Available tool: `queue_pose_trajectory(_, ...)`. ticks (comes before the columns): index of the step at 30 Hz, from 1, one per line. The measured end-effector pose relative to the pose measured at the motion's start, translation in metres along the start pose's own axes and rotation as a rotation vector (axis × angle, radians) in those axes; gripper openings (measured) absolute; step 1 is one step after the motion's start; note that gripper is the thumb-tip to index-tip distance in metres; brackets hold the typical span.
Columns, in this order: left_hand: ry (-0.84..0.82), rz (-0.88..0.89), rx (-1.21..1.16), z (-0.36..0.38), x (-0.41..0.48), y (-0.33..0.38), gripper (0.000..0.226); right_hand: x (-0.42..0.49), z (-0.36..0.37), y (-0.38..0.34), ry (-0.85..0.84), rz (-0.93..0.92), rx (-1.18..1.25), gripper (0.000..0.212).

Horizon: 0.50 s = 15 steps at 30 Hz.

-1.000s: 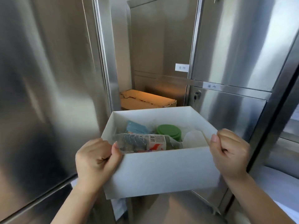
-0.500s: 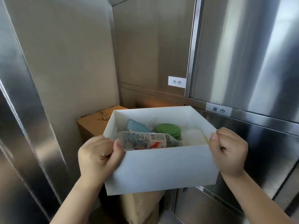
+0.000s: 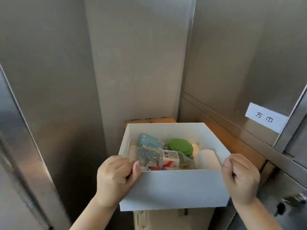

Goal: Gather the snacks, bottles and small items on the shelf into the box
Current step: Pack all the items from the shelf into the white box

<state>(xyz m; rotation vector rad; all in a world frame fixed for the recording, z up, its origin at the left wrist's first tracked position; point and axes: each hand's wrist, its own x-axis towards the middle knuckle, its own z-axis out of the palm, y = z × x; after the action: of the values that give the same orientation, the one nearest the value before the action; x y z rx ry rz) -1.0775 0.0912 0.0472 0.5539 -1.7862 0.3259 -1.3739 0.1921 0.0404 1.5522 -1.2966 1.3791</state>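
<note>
Commercial back-of-house storage, not domestic: I face brushed-steel cabinet doors [image 3: 232,55] across the frame. At right a printed contents label [image 3: 265,117] reads 方巾. A keyed lock [image 3: 280,210] sits lower right, and a cardboard carton [image 3: 164,120] at centre.

Narrow corner lined with brushed steel, softly lit. Matte grey wall panels [image 3: 132,55] fill 12 o'clock; a shinier steel panel [image 3: 18,138] runs down 9 o'clock. At 3 o'clock, a cabinet door [image 3: 240,55] bears a white label [image 3: 265,117] with two characters. Brown cardboard carton [image 3: 159,120] near centre; keyed lock [image 3: 282,209] at 5 o'clock.
</note>
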Motion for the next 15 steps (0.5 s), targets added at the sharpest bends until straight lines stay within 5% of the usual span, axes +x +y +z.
queue_pose_trajectory(7, 0.018, -0.118, 0.028, 0.037, 0.002, -0.017, 0.045, 0.003, 0.062, 0.034, 0.029, 0.080, 0.016, 0.055)
queue_pose_trajectory(11, 0.039, -0.559, -0.195, 0.060, 0.006, -0.029, 0.024, 0.001, 0.098, 0.041, 0.042, 0.180, 0.106, 0.049)
queue_pose_trajectory(15, 0.098, -0.778, -0.412, 0.083, 0.011, -0.039, 0.045, 0.004, 0.131, 0.054, 0.079, 0.244, 0.187, 0.027)
